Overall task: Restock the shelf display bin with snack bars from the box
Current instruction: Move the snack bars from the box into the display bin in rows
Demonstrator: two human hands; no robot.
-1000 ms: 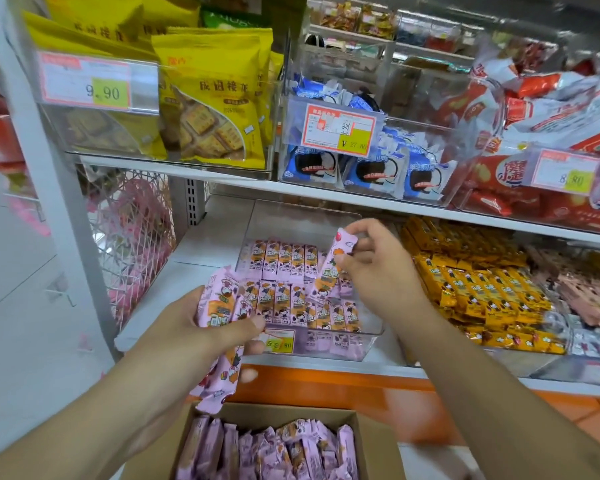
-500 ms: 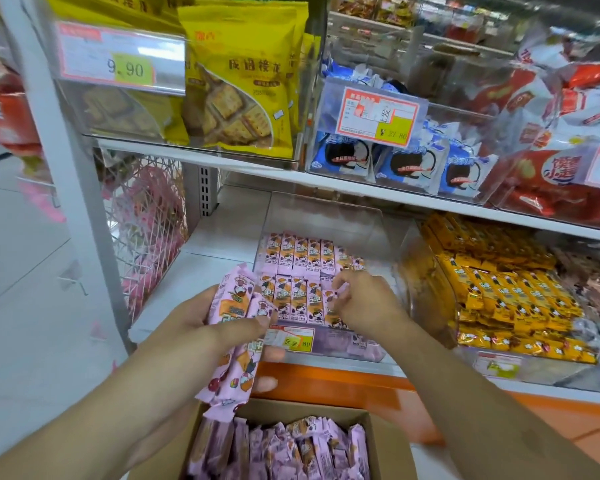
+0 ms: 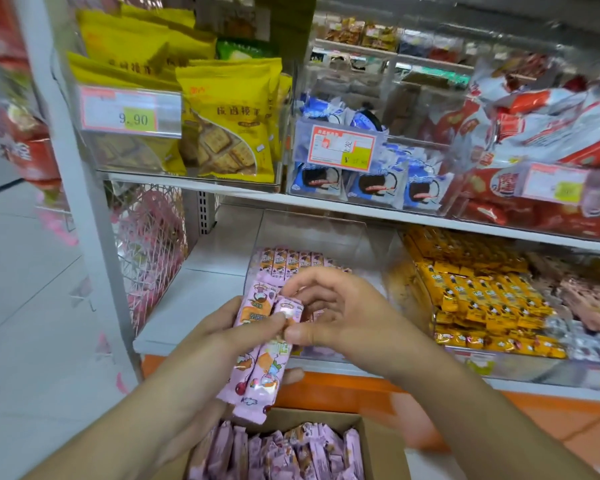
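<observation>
Pink bars (image 3: 257,344) stay bunched in the left hand (image 3: 201,344); the right hand (image 3: 340,317) has come back from the bin (image 3: 371,258), where it placed one half a second ago, and its fingers (image 3: 302,336) now pinch the next bar's top. One more bar sits in the bin's rows, and the box (image 3: 378,441) below remains well filled, so restocking is judged far from finished.

Two hands: the left hand (image 3: 219,336) and the right hand (image 3: 340,315). Two pink snack bars (image 3: 257,362) are visible in the left one. One cardboard box (image 3: 378,441). One clear display bin (image 3: 326,233), about five bars showing in its back row. Three price tags (image 3: 342,147) along the upper shelf's front edge.
</observation>
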